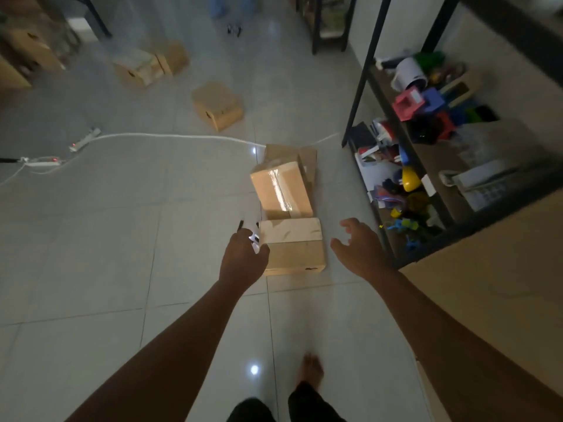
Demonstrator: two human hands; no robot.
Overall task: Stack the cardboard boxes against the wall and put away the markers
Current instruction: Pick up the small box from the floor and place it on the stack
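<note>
A small cardboard box (292,245) lies on the tiled floor just ahead of me. Behind it a taped box (281,188) rests tilted on a flattened one (307,153). My left hand (243,257) is at the near box's left side, fingers curled around what look like markers (254,239), one dark tip sticking up. My right hand (356,245) hovers open to the right of the box, not touching it. Further boxes lie on the floor beyond: one in the middle (217,105) and a pair at the back (149,62).
A black metal shelf rack (362,86) full of toys and clutter stands on the right. A large cardboard surface (493,284) fills the near right. A white cable (170,136) and power strips (42,161) cross the floor at left. My bare foot (312,370) is below.
</note>
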